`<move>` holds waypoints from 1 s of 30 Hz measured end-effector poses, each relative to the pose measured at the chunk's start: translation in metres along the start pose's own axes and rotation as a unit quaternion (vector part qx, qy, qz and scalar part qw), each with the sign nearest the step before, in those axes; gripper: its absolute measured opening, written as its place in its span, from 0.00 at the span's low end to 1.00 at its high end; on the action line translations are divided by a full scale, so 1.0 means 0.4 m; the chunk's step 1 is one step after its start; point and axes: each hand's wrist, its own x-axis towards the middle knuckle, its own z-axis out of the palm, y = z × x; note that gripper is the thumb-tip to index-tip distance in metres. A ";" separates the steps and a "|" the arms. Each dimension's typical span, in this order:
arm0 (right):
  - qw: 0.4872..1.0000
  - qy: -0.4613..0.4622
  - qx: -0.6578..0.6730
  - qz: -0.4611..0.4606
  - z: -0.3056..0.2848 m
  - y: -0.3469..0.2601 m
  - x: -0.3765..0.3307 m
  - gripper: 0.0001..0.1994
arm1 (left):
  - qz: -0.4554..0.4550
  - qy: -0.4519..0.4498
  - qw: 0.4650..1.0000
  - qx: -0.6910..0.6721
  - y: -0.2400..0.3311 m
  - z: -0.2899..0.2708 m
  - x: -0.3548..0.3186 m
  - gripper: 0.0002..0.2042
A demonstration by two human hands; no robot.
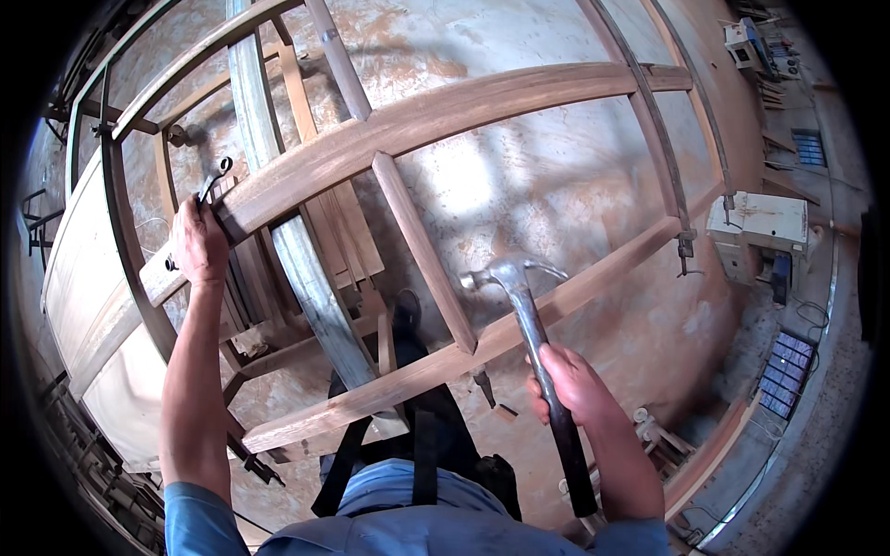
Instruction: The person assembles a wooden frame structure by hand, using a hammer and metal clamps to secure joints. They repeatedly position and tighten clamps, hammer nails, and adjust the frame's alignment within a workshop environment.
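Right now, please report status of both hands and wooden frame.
Right hand grips hammer. Left hand holds wrench at wooden frame. Dark bar crosses frame, left of that hand.

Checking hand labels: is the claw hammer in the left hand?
No: the right hand grips the claw hammer by its handle.

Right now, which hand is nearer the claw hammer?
Right: the right hand grips the claw hammer by its shaft; the left hand is off to the left, at a wooden rail.
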 end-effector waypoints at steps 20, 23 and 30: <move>0.871 0.055 -0.458 -0.166 0.138 0.231 -0.115 0.19 | 0.040 0.000 0.999 0.000 -0.009 0.000 0.007 0.12; 0.855 0.061 -0.495 -0.140 0.206 0.263 -0.093 0.20 | 0.025 -0.016 1.000 0.001 0.002 -0.011 0.006 0.12; 0.849 0.125 -0.492 -0.149 0.267 0.301 -0.095 0.21 | 0.052 -0.012 0.998 -0.030 -0.027 0.000 0.011 0.15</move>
